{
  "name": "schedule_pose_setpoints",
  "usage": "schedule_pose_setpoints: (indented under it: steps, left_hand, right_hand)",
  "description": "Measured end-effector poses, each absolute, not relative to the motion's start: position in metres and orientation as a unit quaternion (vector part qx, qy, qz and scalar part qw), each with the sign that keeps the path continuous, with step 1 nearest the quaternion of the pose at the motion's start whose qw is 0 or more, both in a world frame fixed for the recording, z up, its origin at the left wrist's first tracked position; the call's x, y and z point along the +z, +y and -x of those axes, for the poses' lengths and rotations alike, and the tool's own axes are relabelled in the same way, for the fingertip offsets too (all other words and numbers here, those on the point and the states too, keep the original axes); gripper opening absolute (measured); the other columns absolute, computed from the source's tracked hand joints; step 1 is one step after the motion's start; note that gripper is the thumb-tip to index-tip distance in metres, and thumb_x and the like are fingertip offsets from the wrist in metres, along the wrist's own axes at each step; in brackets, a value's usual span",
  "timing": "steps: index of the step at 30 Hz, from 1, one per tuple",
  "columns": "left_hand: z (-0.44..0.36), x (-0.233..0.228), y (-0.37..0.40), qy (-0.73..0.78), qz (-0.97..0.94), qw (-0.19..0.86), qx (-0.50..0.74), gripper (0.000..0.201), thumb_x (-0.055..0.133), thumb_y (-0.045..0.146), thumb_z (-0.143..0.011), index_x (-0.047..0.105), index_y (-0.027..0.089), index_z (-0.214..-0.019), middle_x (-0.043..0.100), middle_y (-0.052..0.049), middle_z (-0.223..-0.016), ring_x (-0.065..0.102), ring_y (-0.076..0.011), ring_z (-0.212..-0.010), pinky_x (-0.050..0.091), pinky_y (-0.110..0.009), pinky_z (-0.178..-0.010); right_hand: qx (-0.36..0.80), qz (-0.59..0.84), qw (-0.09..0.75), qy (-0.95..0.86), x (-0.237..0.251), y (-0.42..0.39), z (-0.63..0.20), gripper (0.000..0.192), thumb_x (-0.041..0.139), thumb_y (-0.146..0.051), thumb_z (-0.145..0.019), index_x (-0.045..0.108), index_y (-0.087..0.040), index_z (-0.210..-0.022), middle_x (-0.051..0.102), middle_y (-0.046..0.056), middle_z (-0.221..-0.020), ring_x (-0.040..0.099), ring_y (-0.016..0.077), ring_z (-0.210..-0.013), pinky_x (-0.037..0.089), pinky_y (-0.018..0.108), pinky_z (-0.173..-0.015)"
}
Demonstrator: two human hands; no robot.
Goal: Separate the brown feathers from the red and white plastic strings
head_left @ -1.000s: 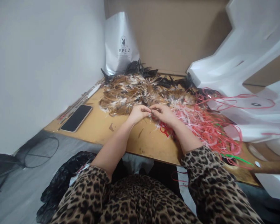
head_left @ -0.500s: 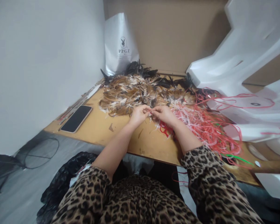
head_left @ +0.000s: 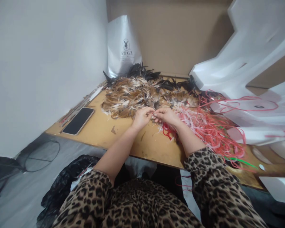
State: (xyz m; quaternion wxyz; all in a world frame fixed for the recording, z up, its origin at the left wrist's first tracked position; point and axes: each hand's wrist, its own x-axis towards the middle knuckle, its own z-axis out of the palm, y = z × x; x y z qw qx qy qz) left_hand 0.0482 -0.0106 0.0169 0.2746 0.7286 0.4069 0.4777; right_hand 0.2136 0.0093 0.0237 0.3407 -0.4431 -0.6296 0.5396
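My left hand [head_left: 143,117] and my right hand [head_left: 165,116] meet fingertip to fingertip over the near side of a feather pile. Both are closed in a pinch; whatever lies between the fingers is too small to make out. Just beyond them spread brown and cream feathers [head_left: 128,96], with black feathers [head_left: 142,71] along the back. A tangle of red and pink cords [head_left: 209,126] lies right of my right hand, and a few red strands hang out beneath it.
A phone [head_left: 78,121] lies at the left of the wooden table [head_left: 123,136]. Behind the feathers stands a white bag [head_left: 123,44] with a rabbit logo. Large white sheets [head_left: 228,57] crowd the right side. A black plastic bag [head_left: 61,186] rests on the floor.
The fingers of my right hand have shifted slightly and spread a little below the pinch. My left hand keeps nearly the same place, and the feathers and cords look unchanged.
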Motion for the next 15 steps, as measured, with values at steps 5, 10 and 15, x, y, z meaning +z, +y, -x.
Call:
schedule_pose_setpoints:
  steps: [5,10,15]
  left_hand:
    - [-0.0485,0.0172,-0.0106,0.404,-0.730,0.280,0.475,0.023,0.051,0.009,-0.073,0.067,0.020,-0.086,0.063,-0.004,-0.084,0.055,-0.0128,-0.073,0.042,-0.024,-0.072]
    - [-0.0474,0.0122,-0.0075,0.379,-0.750,0.260,0.476,0.023,0.051,0.009,-0.073,0.066,0.018,-0.089,0.063,-0.005,-0.084,0.055,-0.0114,-0.072,0.043,-0.021,-0.067]
    - [-0.0465,0.0080,-0.0042,0.348,-0.775,0.211,0.483,0.023,0.051,0.008,-0.074,0.065,0.017,-0.089,0.063,-0.003,-0.083,0.055,-0.0098,-0.069,0.044,-0.021,-0.066]
  right_hand:
    - [0.562,0.434,0.333,-0.621,0.0204,0.0127,-0.2180,0.027,0.073,-0.037,-0.063,0.066,-0.012,-0.073,0.069,0.006,-0.066,0.062,0.0107,-0.051,0.044,0.016,-0.041]
    - [0.567,0.445,0.317,-0.616,0.0225,0.0142,-0.2202,0.028,0.075,-0.036,-0.062,0.066,-0.012,-0.073,0.068,0.005,-0.064,0.062,0.0111,-0.050,0.046,0.017,-0.040]
    - [0.582,0.442,0.299,-0.614,0.0250,0.0156,-0.2223,0.029,0.076,-0.035,-0.060,0.066,-0.011,-0.073,0.068,0.005,-0.063,0.062,0.0104,-0.049,0.045,0.015,-0.040]
